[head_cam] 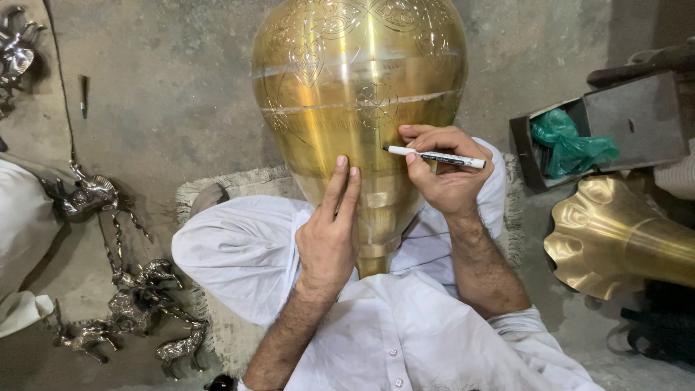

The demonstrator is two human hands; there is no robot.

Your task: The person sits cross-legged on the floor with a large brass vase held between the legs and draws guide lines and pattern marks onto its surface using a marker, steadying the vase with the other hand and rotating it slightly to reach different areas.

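Observation:
A large brass vase (358, 87) with engraved floral patterns lies between my knees, its narrow neck toward me. My left hand (329, 232) rests flat on its lower body, two fingers stretched up along the metal. My right hand (445, 170) holds a white marker pen (434, 156) with its black tip touching the brass surface near the middle band. I sit cross-legged in white clothes on a pale fringed mat (217, 190).
Silver-coloured metal animal figurines (134, 297) lie on the concrete floor at the left. A dark open box (622, 123) holding a green plastic bag (568, 145) stands at the right, above a fluted brass horn-shaped piece (615, 235).

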